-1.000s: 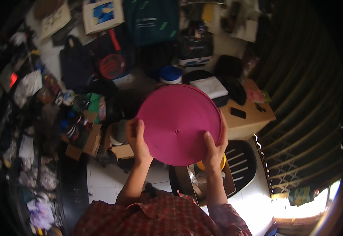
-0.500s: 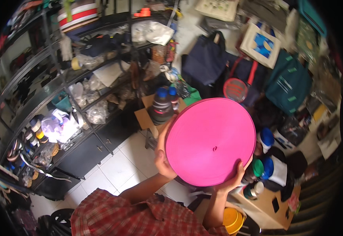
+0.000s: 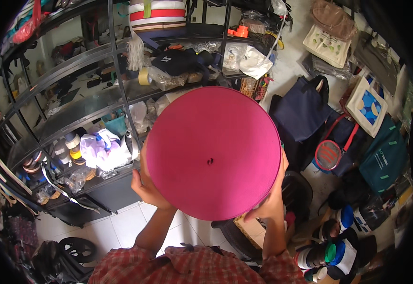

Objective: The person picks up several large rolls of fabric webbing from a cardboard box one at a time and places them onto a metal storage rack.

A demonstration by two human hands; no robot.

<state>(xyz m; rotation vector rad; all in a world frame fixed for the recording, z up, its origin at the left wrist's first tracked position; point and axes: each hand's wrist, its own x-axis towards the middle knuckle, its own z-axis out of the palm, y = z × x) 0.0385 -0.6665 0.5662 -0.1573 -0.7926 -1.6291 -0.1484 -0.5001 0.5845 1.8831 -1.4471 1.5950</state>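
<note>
One pink disc (image 3: 213, 151), held over a white tiled floor (image 3: 131, 222)

Two hands carry it in mid-air. The left hand (image 3: 152, 189) has its fingers on the left edge, partly hidden, with the thumb spread away from the rim. The right hand (image 3: 273, 199) has its fingers clamped along the right edge, the thumb near the lower rim. The disc lies between both sets of fingers, its flat pink face showing one small dark hole near the middle.

White floor tiles spread below the left fingers, with one black wheel-like object (image 3: 78, 250) farther down and left. One black shelving rack (image 3: 116, 75) curves to the left of and beyond the fingers. On it sit one striped bag (image 3: 157, 16), one tan tape roll (image 3: 144, 76), one orange object (image 3: 238, 31) and one white-and-purple plastic bundle (image 3: 102, 149), this last nearest the left fingers.

At least four bags appear to the right of and beyond the right fingers: one navy (image 3: 303, 106), one dark green (image 3: 382, 154), and two cream, with a blue print (image 3: 369, 106) and a leaf print (image 3: 327, 45). One red-rimmed round object (image 3: 328, 155) is near the navy one.

Lower right of the right fingers are one green lid (image 3: 330, 253) and at least one blue lid (image 3: 347, 216).
</note>
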